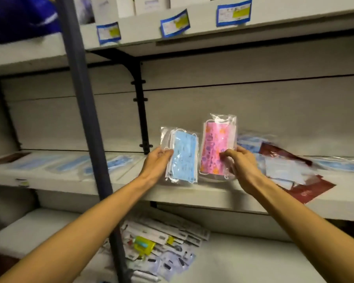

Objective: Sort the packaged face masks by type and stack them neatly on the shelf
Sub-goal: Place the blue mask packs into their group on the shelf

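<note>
- Holding two packets up in front of the middle shelf (131,186), one in each hand, both upright and side by side with a narrow gap between them.
- Left hand (156,160): grip clamped on the blue mask packet (184,158), thumb on the front near its left edge, fingers curled behind. Clear wrapper, pale blue masks inside, white ear loops showing at top and bottom.
- Right hand (240,160): grip clamped on the pink mask packet (216,148), pinching its lower right side. Pink masks with orange and purple print, in a clear wrapper; it stands a little higher than the blue one.
- Both packets are raised above the front part of the middle shelf; the lower edge of each sits close to the shelf surface, contact cannot be told.
- Row of blue mask packets (74,163) lies flat on the same shelf to the left, behind a dark upright post (84,111).
- Loose heap of mask packets (282,166) to the right on the shelf: blue and white ones mixed, some with dark red wrappers; blurred.
- Upper shelf (192,37) carries blue-bordered labels (175,23) on its front edge, white boxes above.
- Lower shelf (243,260) holds a scatter of small carded items (172,240), one with a yellow-green part.
</note>
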Tool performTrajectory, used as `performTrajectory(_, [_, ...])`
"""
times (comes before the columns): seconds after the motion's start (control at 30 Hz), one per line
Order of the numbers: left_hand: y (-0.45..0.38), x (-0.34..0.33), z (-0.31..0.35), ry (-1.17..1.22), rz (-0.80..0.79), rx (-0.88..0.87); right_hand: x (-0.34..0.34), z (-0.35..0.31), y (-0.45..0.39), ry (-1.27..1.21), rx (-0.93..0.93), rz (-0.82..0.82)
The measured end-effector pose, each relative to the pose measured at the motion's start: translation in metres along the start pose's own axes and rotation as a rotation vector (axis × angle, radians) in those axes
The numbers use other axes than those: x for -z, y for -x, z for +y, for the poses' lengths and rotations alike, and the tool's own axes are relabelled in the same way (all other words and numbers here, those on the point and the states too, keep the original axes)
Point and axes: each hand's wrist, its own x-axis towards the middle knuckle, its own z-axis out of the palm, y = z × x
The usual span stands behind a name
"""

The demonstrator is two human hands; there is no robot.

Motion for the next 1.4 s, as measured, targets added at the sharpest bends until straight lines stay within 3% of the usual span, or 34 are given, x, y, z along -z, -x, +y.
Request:
performTrajectory(0.1, [0.024, 0.061, -0.023, -0.009, -0.023, -0.037, -0.064, 0.017, 0.026, 0.004, -0.009, -0.010])
performTrajectory(0.23, [0.042, 0.141, -0.063, -0.079, 0.065, -0.071, -0.145, 0.042, 0.058, -0.048, -0.025, -0.035])
performTrajectory(0.63, [0.028, 0.332, -0.166, -0.139, 0.356, 0.005, -0.363, 0.104, 0.111, 0.134, 0.171, -0.391])
performTrajectory(0.97, [-0.065, 0.433, -0.191, -0.303, 0.333, 0.028, -0.476, 0.133, 0.047, 0.123, 0.205, -0.273])
performTrajectory(1.27, [-0.159, 0.432, -0.213, -0.325, 0.264, -0.064, -0.479, 0.143, -0.003, 0.356, 0.266, -0.067])
performTrajectory(1.4, [-0.188, 0.435, -0.228, -0.477, 0.245, -0.054, -0.472, 0.149, -0.016, 0.459, 0.248, 0.008])
